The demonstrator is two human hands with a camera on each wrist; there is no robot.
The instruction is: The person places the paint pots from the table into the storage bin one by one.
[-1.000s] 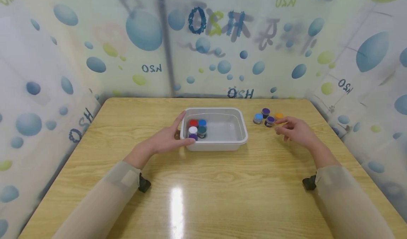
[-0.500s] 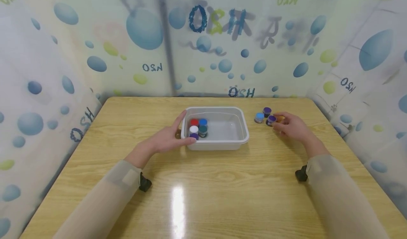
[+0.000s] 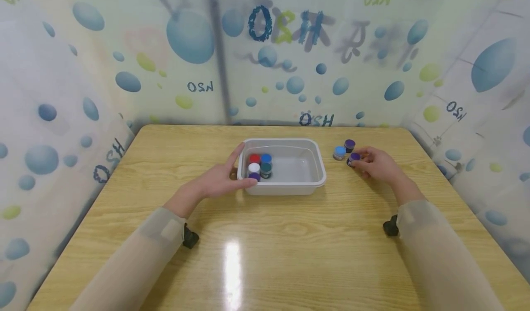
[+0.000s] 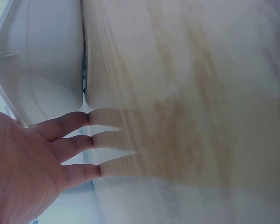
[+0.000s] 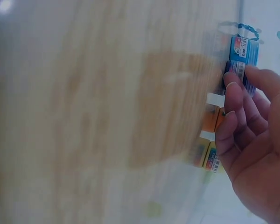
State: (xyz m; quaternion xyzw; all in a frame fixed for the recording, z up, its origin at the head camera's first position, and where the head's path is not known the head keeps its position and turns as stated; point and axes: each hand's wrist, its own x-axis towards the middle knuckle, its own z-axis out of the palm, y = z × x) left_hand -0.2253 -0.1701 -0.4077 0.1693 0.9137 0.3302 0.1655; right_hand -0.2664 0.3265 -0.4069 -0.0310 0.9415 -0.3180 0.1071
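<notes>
My left hand (image 3: pixel 215 181) rests on the left end of a white plastic container (image 3: pixel 285 190), thumb over the front rim and index finger along the back left corner. Its other fingers are straight, tips down at the table in the left wrist view. With thumb and fingertips, my right hand (image 3: pixel 378 165) pinches a purple-lidded paint jar (image 5: pixel 235 70). Close by stand a light blue-lidded jar (image 3: pixel 339 153) and another purple-lidded jar (image 3: pixel 349 145). An orange jar (image 5: pixel 210 118) and a yellow jar (image 5: pixel 213 160) show beside the right fingers; the hand hides them from the head view.
Inside the container, jars with red (image 3: pixel 254 158), blue (image 3: pixel 266 158), white (image 3: pixel 254 168), dark green (image 3: pixel 266 169) and purple (image 3: pixel 254 177) lids are grouped at the left end. A patterned wall (image 3: pixel 265 85) rises behind the wooden table (image 3: pixel 290 237).
My right hand has moved left over the orange jar to the nearer purple-lidded jar and its fingers have closed on it. The left hand stays on the container.
</notes>
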